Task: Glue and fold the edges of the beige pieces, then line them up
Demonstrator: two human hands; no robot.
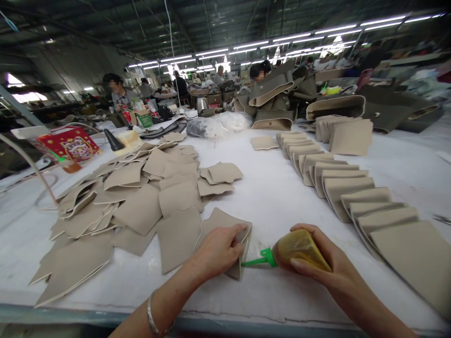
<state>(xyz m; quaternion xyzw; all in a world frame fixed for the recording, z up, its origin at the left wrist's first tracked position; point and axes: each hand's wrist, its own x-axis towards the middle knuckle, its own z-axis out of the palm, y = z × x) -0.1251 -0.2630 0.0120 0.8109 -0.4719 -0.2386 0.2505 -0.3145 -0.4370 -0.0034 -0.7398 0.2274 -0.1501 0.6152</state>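
My left hand [219, 248] holds a taupe leather piece [220, 218] against the table, index finger stretched along it and the other fingers curled at a folded flap. In my right hand [333, 260] is a squeeze bottle [299, 249] of amber liquid, tilted on its side. Its green nozzle [257, 259] points left, the tip at the edge of the leather piece near my left thumb. Another flat leather piece [178, 239] lies just left of my left hand. What my curled left fingers touch underneath is hidden.
Left, a loose heap of leather pieces [139, 209] spreads over the white table [260, 188]. On the right, folded pieces [355, 188] stand in a long overlapping row. Dark bags [271, 89] and a plastic-wrapped bundle [220, 124] sit behind. Scissor-like metal tips [442, 218] show far right.
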